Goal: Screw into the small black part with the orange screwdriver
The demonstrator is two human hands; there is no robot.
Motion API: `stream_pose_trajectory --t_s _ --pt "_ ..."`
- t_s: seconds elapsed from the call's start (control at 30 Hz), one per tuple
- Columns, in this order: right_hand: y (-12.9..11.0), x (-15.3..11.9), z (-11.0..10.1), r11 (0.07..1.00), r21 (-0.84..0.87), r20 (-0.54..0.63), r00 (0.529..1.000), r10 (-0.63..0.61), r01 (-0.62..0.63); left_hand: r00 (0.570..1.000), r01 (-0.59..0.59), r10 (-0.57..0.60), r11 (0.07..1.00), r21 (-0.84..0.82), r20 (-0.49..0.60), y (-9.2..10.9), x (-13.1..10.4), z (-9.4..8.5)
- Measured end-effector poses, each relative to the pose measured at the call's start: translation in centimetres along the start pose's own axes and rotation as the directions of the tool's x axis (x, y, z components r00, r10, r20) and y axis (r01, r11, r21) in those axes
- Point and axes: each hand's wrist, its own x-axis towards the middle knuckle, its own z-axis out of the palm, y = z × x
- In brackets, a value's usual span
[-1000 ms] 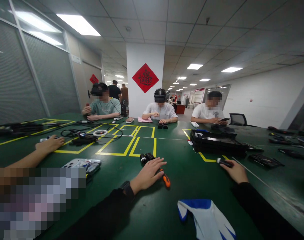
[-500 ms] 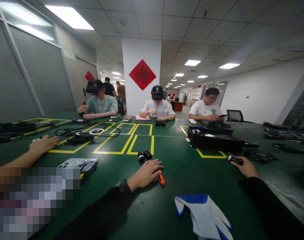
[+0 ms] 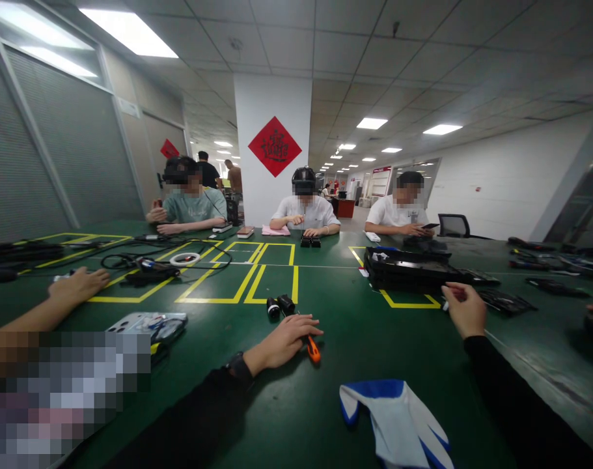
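Note:
My left hand [image 3: 284, 339] lies palm down on the green table, fingers stretched out. Under its fingers an orange-handled tool [image 3: 314, 350] pokes out; its far end is hidden. Just beyond the knuckles are two short black cylinders, one with a white band [image 3: 273, 308] and one plain [image 3: 286, 304]. Off to the right, my right hand [image 3: 465, 309] is raised a little with its fingers curled and pinched together. Only a small pale bit [image 3: 445, 305] shows below its fingertips, and the rest is hidden by the hand. A white and blue glove [image 3: 398, 420] lies between my forearms.
A long black device [image 3: 408, 268] lies beyond my right hand, with flat black parts [image 3: 508, 303] beside it. Yellow tape [image 3: 213, 301] marks the table. Cables and a white ring [image 3: 185, 258] lie far left. A co-worker's hand [image 3: 81, 284] rests at left; three people sit opposite.
My right hand has turned and come up, fingers now pinched; the black cylinder with a white band seen in it before is mostly hidden. My left hand has stayed almost still.

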Motion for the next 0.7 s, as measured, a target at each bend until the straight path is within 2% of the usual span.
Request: stream_pose_trajectory --t_s 0.03,0.07,0.1,0.13,0.17,0.2,0.23,0.27,0.3,0.33,0.47,0.6,0.7 --pt "-2.7 -0.9 0.4 0.998 0.056 0.171 0.985 -0.008 -0.002 1.000 -0.018 0.018 1.000 -0.010 0.012 0.2 0.0 -0.1" --pt "-5.3 -1.9 0.9 0.995 0.101 0.381 0.924 -0.035 -0.004 0.999 -0.032 0.033 0.999 -0.018 0.020 0.4 0.0 -0.2" --pt "-7.8 -3.2 1.4 0.989 0.145 0.587 0.806 -0.081 -0.006 0.999 -0.042 0.042 0.999 -0.024 0.026 0.6 0.0 -0.2" --pt "-10.1 -4.6 2.1 0.981 0.195 0.755 0.639 -0.146 -0.007 0.998 -0.047 0.047 0.999 -0.027 0.029 0.8 0.0 -0.3" --pt "-12.1 -6.1 2.9 0.968 0.251 0.853 0.475 -0.218 -0.006 0.998 -0.049 0.049 0.998 -0.028 0.032 0.9 0.0 -0.3" --pt "-13.7 -7.5 3.7 0.954 0.299 0.898 0.339 -0.280 -0.003 0.998 -0.048 0.049 0.998 -0.028 0.036 1.0 0.0 -0.3" --pt "-15.1 -8.8 4.8 0.941 0.337 0.917 0.227 -0.328 -0.002 0.998 -0.047 0.048 0.999 -0.028 0.037 1.0 -0.1 -0.3" --pt "-16.1 -10.0 5.9 0.929 0.369 0.918 0.156 -0.364 0.000 0.998 -0.045 0.047 0.999 -0.029 0.038 0.9 -0.1 -0.3" --pt "-16.8 -10.9 7.1 0.922 0.386 0.917 0.106 -0.385 0.011 0.998 -0.045 0.046 0.998 -0.033 0.037 0.8 -0.1 -0.3" --pt "-17.3 -11.6 8.3 0.918 0.396 0.914 0.089 -0.396 0.023 0.998 -0.045 0.046 0.998 -0.038 0.033 0.6 -0.1 -0.3" --pt "-17.6 -13.0 12.0 0.919 0.395 0.909 0.148 -0.391 -0.001 0.999 -0.028 0.025 0.996 -0.087 -0.034 -0.2 -0.4 -1.1" --pt "-17.2 -13.5 12.9 0.909 0.410 0.903 0.176 -0.393 -0.076 0.986 -0.012 -0.017 0.985 -0.173 -0.163 -1.1 -0.5 -1.9" --pt "-17.2 -13.6 12.8 0.903 0.423 0.897 0.178 -0.405 -0.075 0.980 -0.017 -0.031 0.972 -0.236 -0.198 -1.6 -0.5 -2.2"
